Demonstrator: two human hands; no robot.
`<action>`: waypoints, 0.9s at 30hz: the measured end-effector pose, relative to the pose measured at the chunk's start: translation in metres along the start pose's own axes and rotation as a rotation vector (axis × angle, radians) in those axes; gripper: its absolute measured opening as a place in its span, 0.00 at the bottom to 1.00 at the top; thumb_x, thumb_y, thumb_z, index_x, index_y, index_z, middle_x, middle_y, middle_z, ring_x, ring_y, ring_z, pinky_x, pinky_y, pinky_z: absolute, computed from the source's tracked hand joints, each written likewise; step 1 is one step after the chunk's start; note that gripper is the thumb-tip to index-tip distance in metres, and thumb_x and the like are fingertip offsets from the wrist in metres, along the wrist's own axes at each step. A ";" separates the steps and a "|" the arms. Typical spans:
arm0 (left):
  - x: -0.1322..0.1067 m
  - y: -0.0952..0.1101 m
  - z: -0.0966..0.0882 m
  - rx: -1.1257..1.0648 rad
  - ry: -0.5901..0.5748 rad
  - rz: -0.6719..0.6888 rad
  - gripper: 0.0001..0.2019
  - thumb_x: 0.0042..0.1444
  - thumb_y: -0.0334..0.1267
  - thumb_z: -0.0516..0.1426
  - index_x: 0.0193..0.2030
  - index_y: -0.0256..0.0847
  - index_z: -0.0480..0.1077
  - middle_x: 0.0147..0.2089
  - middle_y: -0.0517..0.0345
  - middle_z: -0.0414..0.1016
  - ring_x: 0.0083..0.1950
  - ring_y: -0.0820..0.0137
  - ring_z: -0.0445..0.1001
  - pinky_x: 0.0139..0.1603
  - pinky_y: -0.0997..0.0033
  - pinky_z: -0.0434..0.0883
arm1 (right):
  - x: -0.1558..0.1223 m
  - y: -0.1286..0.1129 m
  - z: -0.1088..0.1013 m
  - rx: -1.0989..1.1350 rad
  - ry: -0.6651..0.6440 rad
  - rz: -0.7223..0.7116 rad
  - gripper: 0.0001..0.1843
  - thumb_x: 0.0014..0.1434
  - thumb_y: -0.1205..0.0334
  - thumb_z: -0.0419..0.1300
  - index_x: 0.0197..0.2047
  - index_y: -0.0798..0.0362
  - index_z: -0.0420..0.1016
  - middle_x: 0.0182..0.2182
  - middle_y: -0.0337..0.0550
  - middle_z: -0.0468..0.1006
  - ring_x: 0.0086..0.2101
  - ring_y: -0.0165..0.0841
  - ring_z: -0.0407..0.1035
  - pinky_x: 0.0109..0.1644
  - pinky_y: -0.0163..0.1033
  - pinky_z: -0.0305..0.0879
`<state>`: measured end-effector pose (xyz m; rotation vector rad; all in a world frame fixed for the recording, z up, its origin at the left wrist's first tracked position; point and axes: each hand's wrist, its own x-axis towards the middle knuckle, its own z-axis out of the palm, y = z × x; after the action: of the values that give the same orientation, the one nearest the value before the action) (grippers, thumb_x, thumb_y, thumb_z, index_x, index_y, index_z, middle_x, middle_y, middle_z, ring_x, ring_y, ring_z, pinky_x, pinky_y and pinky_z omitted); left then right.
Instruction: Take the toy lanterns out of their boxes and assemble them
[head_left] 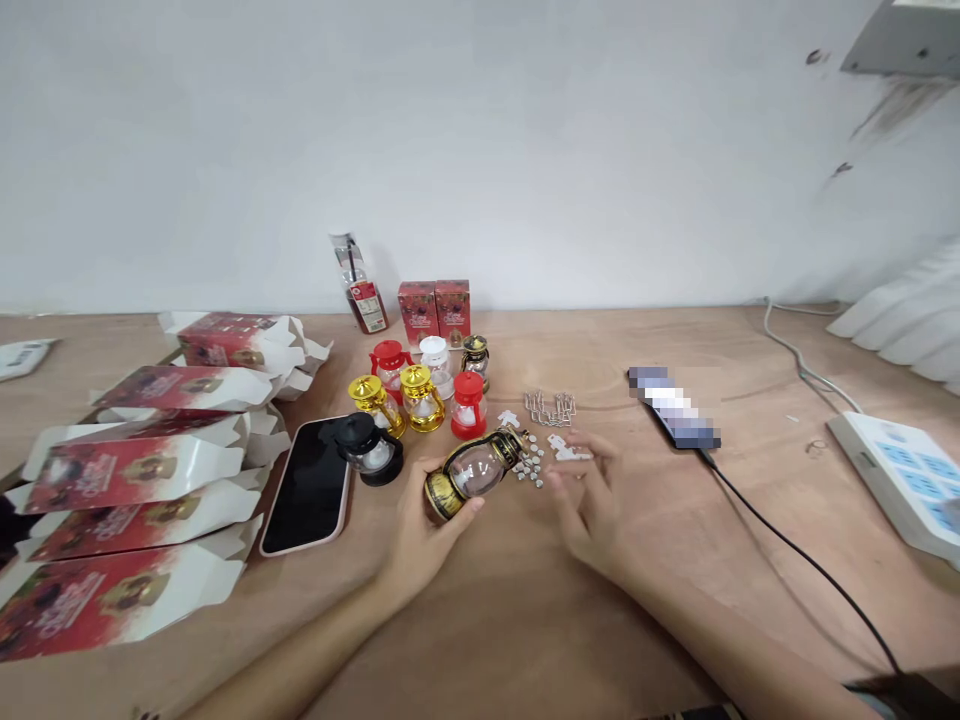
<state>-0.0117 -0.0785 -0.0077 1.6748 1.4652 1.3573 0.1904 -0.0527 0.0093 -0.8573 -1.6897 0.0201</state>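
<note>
My left hand point(427, 525) is closed around a small gold-and-black toy lantern point(474, 467), holding it tilted on its side just above the wooden table point(525, 620). My right hand point(589, 500) rests on the table beside it, fingers loosely spread and slightly blurred, fingertips by a scatter of small silver parts point(531, 465) and white tabs point(570, 450). A cluster of wire hooks point(551, 407) lies just beyond. Several more mini lanterns stand behind: a black one point(367, 447), gold ones point(421, 398), red ones point(469, 405).
Open red-and-white cartons point(142, 470) are stacked at the left. A black phone in a pink case point(309, 485) lies near my left hand. A second phone point(675, 408) with a black cable point(795, 550) sits right; a white power strip point(900, 480) far right. Two red boxes point(433, 310) stand by the wall.
</note>
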 end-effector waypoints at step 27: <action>0.004 0.011 -0.008 -0.267 -0.247 0.085 0.16 0.51 0.42 0.59 0.46 0.46 0.64 0.41 0.55 0.71 0.41 0.67 0.74 0.39 0.73 0.74 | 0.001 0.031 0.009 1.022 -0.406 1.040 0.17 0.55 0.49 0.62 0.27 0.53 0.65 0.17 0.32 0.63 0.20 0.26 0.55 0.27 0.33 0.50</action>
<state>-0.0150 -0.0797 0.0055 1.6756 1.0372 1.2735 0.1983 -0.0260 -0.0066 -0.8286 -1.1253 1.6885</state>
